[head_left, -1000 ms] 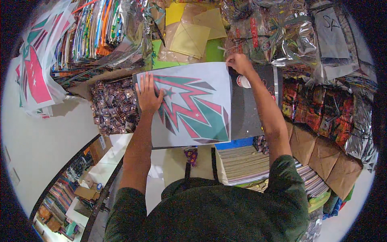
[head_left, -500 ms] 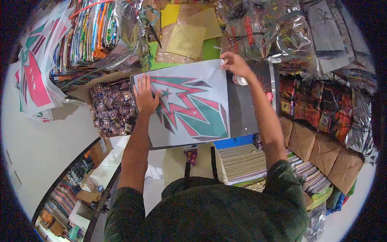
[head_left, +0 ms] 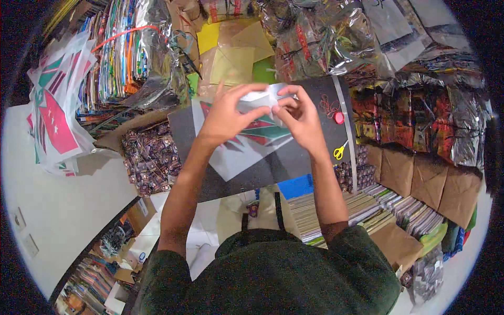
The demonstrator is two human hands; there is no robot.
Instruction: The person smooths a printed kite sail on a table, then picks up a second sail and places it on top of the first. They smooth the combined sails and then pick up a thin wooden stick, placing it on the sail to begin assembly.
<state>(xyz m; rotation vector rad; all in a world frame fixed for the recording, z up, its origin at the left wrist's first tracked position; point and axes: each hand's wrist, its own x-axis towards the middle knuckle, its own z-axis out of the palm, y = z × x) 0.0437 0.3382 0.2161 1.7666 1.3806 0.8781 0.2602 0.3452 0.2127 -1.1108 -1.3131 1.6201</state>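
A thin whitish printed sheet (head_left: 227, 164) with red, green and maroon shapes lies slantwise over the black board (head_left: 210, 190). Its far part is raised and bent between my two hands. My left hand (head_left: 227, 116) curls round the raised part from the left, thumb towards the right hand; its fingers are partly smeared by motion. My right hand (head_left: 302, 119) pinches the raised white edge between thumb and bent fingers. Yellow-handled scissors (head_left: 340, 151) lie on the board's right side, below a round red cap-like piece (head_left: 338, 117) and loose red thread (head_left: 326, 105).
Similar printed sheets (head_left: 55, 115) hang at the left beside a stack of colourful packets (head_left: 123, 47). Bundles of small dark packets (head_left: 152, 157) sit left of the board. Plastic-wrapped bundles (head_left: 320, 44) stand behind it; brown paper packages (head_left: 415, 163) and stacked sheets (head_left: 325, 212) are at the right.
The sheet lay spread out under my flat left hand; now it is turned, its far part lifted and bent. My hands have come together. The scissors now show; the small white bottle no longer does.
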